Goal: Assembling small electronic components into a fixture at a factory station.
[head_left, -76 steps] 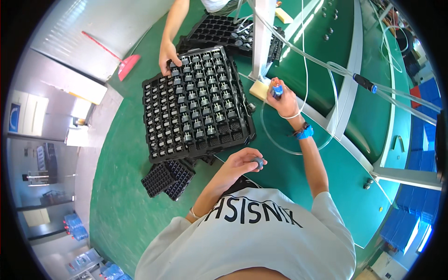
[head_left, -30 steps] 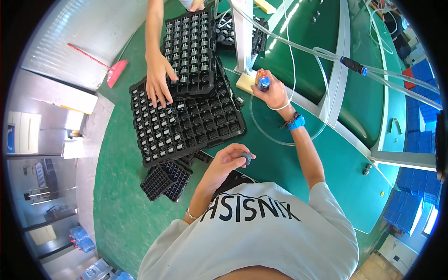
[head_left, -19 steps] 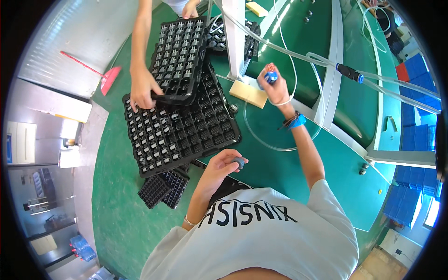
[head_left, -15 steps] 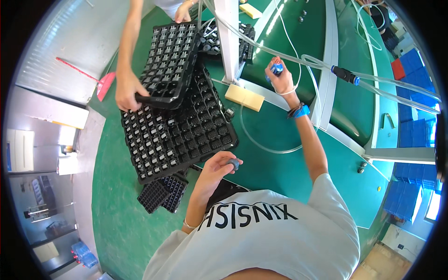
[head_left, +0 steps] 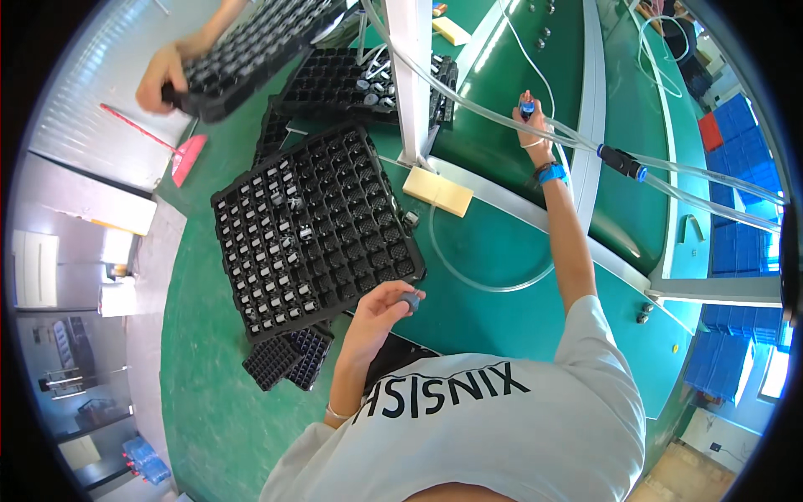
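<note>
My left hand (head_left: 372,326) pinches a small grey round part (head_left: 409,302) near the lower right corner of a large black compartment tray (head_left: 347,180). Small silvery metal parts (head_left: 266,269) fill many pockets on the tray's left side; those to the right hold none. Out over the green surface, my right hand (head_left: 535,134) is closed round a small blue object (head_left: 527,109), mostly hidden by the fingers, so its kind is unclear. At the upper left a co-worker's hand (head_left: 159,79) grips another black tray (head_left: 242,67) full of metal parts.
A white post (head_left: 407,84) rises behind the tray. Clear hoses with a black connector (head_left: 621,162) cross above my right arm. Yellow foam blocks (head_left: 437,192) lie beside the frame rail. Another tray with loose parts (head_left: 376,88) stands behind; smaller black trays (head_left: 273,361) sit below.
The co-worker has lifted the upper tray away up and left, uncovering the large tray and the one behind. My right hand has moved right and slightly away; my left has shifted slightly left and nearer.
</note>
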The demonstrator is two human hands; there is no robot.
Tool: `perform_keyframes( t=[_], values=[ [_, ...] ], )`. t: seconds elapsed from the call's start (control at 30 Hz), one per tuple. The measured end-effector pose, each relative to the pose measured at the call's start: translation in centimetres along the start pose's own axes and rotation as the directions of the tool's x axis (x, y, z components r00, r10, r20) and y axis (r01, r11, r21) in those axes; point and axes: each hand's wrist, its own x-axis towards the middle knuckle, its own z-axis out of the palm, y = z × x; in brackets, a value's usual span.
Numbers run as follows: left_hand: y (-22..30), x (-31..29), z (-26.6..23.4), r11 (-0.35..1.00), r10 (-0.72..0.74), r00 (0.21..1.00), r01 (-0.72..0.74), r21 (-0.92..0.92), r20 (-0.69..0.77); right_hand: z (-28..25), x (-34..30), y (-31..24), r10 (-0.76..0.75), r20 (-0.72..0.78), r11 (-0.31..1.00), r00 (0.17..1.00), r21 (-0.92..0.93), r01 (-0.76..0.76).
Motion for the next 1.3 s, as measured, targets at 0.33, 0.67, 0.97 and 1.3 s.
perform_keyframes(
  t=[0.33, 0.67, 0.97, 1.3],
  values=[
    [2.4, 2.2, 1.7, 0.918, 0.397, 0.918, -0.397, -0.023, -0.011, -8.8, -12.4, -15.9, -0.071, 0.784, -0.064, 0.617, 0.613, -0.787],
    [2.5, 2.4, 3.1, 0.903, 0.427, 0.904, -0.424, -0.067, 0.035, -13.6, -18.6, -20.1, -0.274, 0.838, 0.054, 0.472, 0.504, -0.862],
    [0.7, 2.4, 4.0, 0.820, 0.572, 0.820, -0.572, 0.011, 0.023, -14.9, -19.9, -19.6, -0.289, 0.796, 0.105, 0.533, 0.579, -0.808],
    [0.3, 2.7, 3.1, 0.710, 0.651, 0.752, -0.652, 0.267, 0.104, -13.7, -21.7, -19.0, -0.288, 0.826, -0.013, 0.485, 0.503, -0.864]
  ],
)
